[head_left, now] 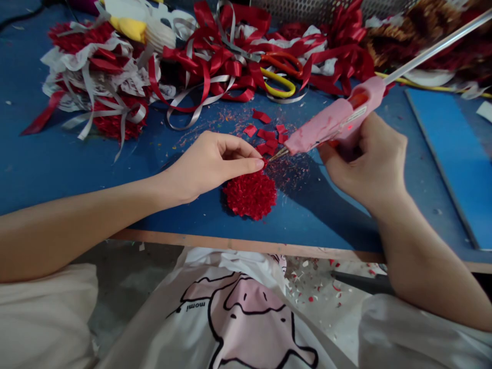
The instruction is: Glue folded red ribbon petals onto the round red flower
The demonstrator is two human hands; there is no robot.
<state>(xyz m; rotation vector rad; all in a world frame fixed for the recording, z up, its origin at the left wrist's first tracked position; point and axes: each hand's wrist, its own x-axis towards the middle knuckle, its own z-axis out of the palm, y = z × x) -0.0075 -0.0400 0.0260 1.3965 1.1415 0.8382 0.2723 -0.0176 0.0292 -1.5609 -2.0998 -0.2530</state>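
Observation:
My right hand is wrapped round the handle of a pink hot glue gun, and a clear glue stick juts from its back end. The gun's metal nozzle reaches down to the fingertips of my left hand. Those fingers pinch a small red piece of fabric, mostly covered by thumb and forefinger. Just below them a round, ruffled red pompom lies on the blue table. Several small red fabric squares are scattered behind the nozzle.
Scissors with orange and yellow handles lie on a heap of red and white ribbons. Red pompoms with white lace sit at the back left. A blue board is at the right. The table's wooden edge runs in front of me.

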